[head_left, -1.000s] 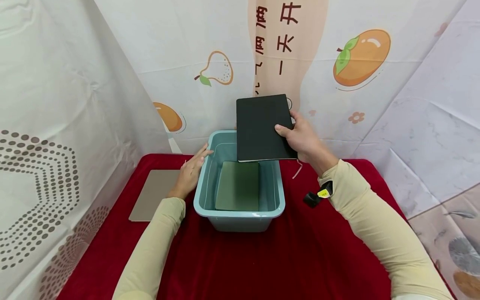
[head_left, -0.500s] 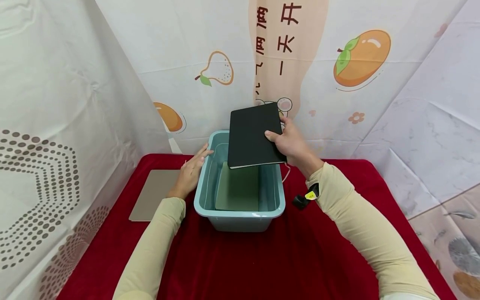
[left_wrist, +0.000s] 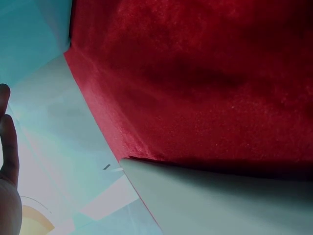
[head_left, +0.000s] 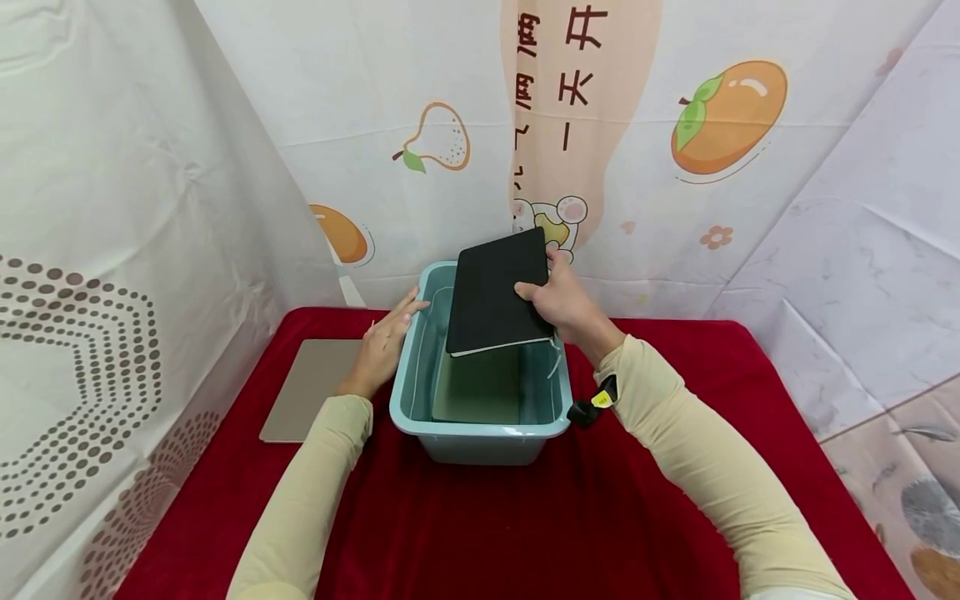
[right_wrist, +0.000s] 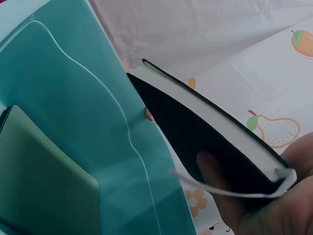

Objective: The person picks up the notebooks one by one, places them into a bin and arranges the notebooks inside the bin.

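My right hand (head_left: 562,298) pinches a black notebook (head_left: 495,292) by its right edge, thumb on the upper cover. The notebook tilts above the far part of a blue plastic basin (head_left: 480,428); its white page edges (right_wrist: 215,122) and a pale ribbon bookmark (right_wrist: 230,194) show in the right wrist view. A green notebook (head_left: 477,392) lies on the basin's bottom, partly hidden under the black one. My left hand (head_left: 382,348) rests on the basin's left rim with fingers extended. Few of its fingers (left_wrist: 10,147) show in the left wrist view.
A grey-beige flat notebook or board (head_left: 311,387) lies on the red cloth (head_left: 480,525) left of the basin, partly behind the left arm. Printed white curtains (head_left: 360,100) hang close behind and on both sides.
My right hand has brought the black notebook left, down and nearer over the basin, tilting it more. The left hand has stayed at the rim.
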The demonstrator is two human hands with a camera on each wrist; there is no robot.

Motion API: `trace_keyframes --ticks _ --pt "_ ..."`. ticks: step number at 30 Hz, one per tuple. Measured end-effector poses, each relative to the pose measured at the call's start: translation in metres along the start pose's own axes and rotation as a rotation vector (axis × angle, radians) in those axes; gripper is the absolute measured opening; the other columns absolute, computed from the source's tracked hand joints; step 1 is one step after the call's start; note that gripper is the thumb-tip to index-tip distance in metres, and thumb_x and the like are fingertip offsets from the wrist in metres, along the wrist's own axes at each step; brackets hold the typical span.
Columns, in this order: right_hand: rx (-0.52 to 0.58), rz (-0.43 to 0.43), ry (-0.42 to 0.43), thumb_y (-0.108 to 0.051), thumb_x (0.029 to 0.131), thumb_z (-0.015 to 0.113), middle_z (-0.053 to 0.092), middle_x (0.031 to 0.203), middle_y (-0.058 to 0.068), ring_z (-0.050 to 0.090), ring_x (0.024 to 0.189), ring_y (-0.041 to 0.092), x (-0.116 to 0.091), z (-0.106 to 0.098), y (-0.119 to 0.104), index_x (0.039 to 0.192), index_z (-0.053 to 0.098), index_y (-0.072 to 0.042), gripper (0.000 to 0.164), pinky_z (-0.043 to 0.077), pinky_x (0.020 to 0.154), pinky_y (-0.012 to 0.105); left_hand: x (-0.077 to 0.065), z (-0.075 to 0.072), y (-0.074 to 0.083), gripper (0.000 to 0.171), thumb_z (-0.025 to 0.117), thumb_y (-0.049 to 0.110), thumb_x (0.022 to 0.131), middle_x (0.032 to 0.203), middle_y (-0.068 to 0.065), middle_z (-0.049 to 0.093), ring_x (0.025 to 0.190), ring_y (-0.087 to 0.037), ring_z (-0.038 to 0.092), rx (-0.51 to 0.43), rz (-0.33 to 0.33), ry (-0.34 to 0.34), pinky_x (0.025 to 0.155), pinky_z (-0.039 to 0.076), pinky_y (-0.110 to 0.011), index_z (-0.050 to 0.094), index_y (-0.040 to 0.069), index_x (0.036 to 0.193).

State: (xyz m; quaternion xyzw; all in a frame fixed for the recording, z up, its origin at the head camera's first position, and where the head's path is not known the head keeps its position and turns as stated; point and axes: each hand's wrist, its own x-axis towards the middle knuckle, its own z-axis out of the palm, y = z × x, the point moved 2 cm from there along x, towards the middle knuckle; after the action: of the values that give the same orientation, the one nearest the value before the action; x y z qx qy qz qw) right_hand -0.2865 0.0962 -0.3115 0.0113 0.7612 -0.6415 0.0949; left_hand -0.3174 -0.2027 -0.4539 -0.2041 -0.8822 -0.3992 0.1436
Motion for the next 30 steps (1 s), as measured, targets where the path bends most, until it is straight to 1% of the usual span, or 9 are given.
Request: trace_keyframes --ticks 4,8,13,16,20,23,25,28,30 --pt "-0.040 -0.010 -0.009 -0.009 0.102 0.059 0.053 0.141 0.019 0.070 0.082 0.017 0.002 0.006 0.003 0.164 0.007 -0.019 0.082 0.061 0.073 0.030 0.000 0.000 0.000 0.046 0.026 0.046 0.111 0.165 0.024 0.029 0.153 -0.017 0.036 -0.001 0.004 -0.002 0.120 0.014 -0.075 0.053 0.039 0.147" --pt "-0.067 -0.016 -0.025 -0.008 0.102 0.059 0.048 0.145 0.017 0.069 0.095 0.025 0.003 0.012 0.007 0.164 0.008 -0.019 0.081 0.060 0.078 0.034 0.000 0.000 -0.001 0.045 0.026 0.047 0.111 0.165 0.025 0.028 0.154 -0.017 0.036 -0.007 -0.003 -0.011 0.120 0.013 -0.075 0.052 0.040 0.147" --pt "-0.114 -0.018 -0.040 -0.007 0.101 0.059 0.036 0.158 0.017 0.057 0.124 0.034 0.005 0.019 0.010 0.164 0.004 -0.015 0.085 0.056 0.098 0.044 0.000 0.000 0.001 0.046 0.027 0.047 0.111 0.165 0.025 0.028 0.153 -0.017 0.036 -0.014 -0.006 -0.011 0.121 0.012 -0.074 0.053 0.040 0.147" --pt "-0.131 -0.007 -0.040 -0.006 0.100 0.060 0.029 0.164 0.016 0.048 0.135 0.035 0.007 0.023 0.011 0.165 -0.001 -0.016 0.089 0.050 0.107 0.049 0.000 -0.001 0.001 0.046 0.028 0.047 0.111 0.165 0.023 0.029 0.153 -0.017 0.036 -0.014 -0.001 -0.012 0.121 0.014 -0.074 0.053 0.038 0.147" --pt "-0.137 0.007 -0.047 -0.006 0.101 0.059 0.030 0.162 0.017 0.051 0.131 0.036 0.011 0.027 0.013 0.165 -0.003 -0.016 0.089 0.050 0.107 0.049 0.000 0.000 0.000 0.046 0.028 0.047 0.111 0.166 0.019 0.031 0.153 -0.017 0.037 -0.021 0.000 -0.014 0.120 0.017 -0.073 0.053 0.036 0.148" --pt "-0.150 0.014 -0.068 -0.005 0.101 0.057 0.034 0.158 0.020 0.054 0.127 0.037 0.013 0.030 0.015 0.164 -0.003 -0.013 0.087 0.051 0.105 0.049 0.000 0.000 -0.002 0.046 0.029 0.046 0.111 0.166 0.017 0.031 0.153 -0.018 0.037 -0.025 -0.005 -0.011 0.120 0.016 -0.074 0.053 0.037 0.148" --pt "-0.166 0.019 -0.083 -0.004 0.101 0.057 0.034 0.158 0.021 0.053 0.129 0.038 0.014 0.033 0.016 0.164 -0.003 -0.012 0.087 0.050 0.107 0.049 0.000 0.001 -0.002 0.045 0.029 0.045 0.111 0.167 0.014 0.032 0.153 -0.019 0.037 -0.025 -0.005 -0.008 0.120 0.015 -0.075 0.053 0.036 0.148" --pt "-0.183 0.027 -0.100 -0.002 0.100 0.057 0.027 0.163 0.020 0.046 0.138 0.036 0.015 0.037 0.017 0.164 -0.005 -0.011 0.089 0.046 0.113 0.050 0.001 0.001 -0.003 0.045 0.029 0.044 0.111 0.167 0.012 0.033 0.153 -0.019 0.037 -0.023 -0.002 -0.005 0.120 0.017 -0.074 0.053 0.036 0.148" --pt "-0.195 0.042 -0.110 -0.001 0.100 0.057 0.018 0.168 0.018 0.040 0.143 0.035 0.016 0.040 0.017 0.164 -0.009 -0.011 0.092 0.043 0.116 0.049 0.001 0.000 -0.003 0.045 0.028 0.045 0.111 0.167 0.012 0.033 0.153 -0.018 0.038 -0.024 -0.004 -0.004 0.120 0.020 -0.072 0.053 0.037 0.148"
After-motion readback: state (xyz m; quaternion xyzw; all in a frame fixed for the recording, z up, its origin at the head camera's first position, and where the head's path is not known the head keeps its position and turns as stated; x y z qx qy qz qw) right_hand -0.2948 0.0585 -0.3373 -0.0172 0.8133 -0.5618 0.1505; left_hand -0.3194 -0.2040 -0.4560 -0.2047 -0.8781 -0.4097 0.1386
